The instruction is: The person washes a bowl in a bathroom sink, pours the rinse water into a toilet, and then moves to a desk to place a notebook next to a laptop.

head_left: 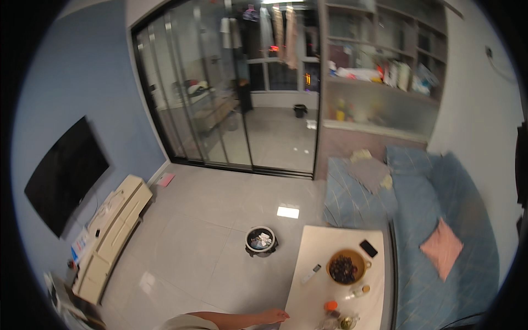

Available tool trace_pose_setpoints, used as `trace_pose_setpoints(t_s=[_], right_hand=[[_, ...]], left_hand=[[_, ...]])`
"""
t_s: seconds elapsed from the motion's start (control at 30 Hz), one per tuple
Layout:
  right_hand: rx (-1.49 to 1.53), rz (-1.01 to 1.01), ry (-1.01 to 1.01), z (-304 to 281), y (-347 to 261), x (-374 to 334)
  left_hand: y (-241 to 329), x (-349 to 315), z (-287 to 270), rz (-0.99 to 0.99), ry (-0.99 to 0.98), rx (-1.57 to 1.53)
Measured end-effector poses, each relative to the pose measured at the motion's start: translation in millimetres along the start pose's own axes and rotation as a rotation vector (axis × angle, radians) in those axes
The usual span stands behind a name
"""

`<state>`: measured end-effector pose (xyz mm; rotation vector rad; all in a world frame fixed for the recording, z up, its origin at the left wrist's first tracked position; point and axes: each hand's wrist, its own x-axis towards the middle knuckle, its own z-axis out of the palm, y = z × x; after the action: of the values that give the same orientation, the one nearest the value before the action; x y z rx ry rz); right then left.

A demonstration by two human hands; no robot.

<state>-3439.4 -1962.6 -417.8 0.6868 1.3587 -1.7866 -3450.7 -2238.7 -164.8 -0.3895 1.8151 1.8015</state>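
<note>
My left hand point(275, 315) reaches in at the lower edge, its forearm stretched to the right. Its fingers are loosely extended, with nothing visible in them. The nearest thing is the left edge of a long cream table point(313, 242); whether the fingertips touch it I cannot tell. On that table stand a tan basket point(365, 265) of dark fruit, perhaps grapes, a small bottle point(360, 291), an orange lid point(330, 306) and a glass cup with something green point(346, 322). A pale remote point(311, 273) and a black phone point(368, 248) lie there too. My right hand is out of view.
A trash bin point(260, 240) with litter in it stands on the tiled floor left of the table. A blue sofa point(421, 192) with a pink cushion point(443, 248) runs along the right. Sliding glass doors point(220, 110) are ahead; a low TV cabinet point(113, 239) is at left.
</note>
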Motion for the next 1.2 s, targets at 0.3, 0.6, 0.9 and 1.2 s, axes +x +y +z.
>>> trace_pose_setpoints(t_s=[0.3,0.6,0.9,1.2], right_hand=[[-0.466,-0.199,-0.558,266,-124,-103],[-1.068,-0.386,-0.996,455,-19,-231],[-1.193,-0.122,-1.319,535,93,-278],[-1.363,0.033,-1.453,594,119,-317]], left_hand=[[-43,-140,-84,0.171,0.462,-0.304],[-143,-330,-98,0.318,1.032,-0.554],[-174,-445,-73,0.298,1.374,-0.79],[-180,-467,-80,0.422,1.562,-0.983]])
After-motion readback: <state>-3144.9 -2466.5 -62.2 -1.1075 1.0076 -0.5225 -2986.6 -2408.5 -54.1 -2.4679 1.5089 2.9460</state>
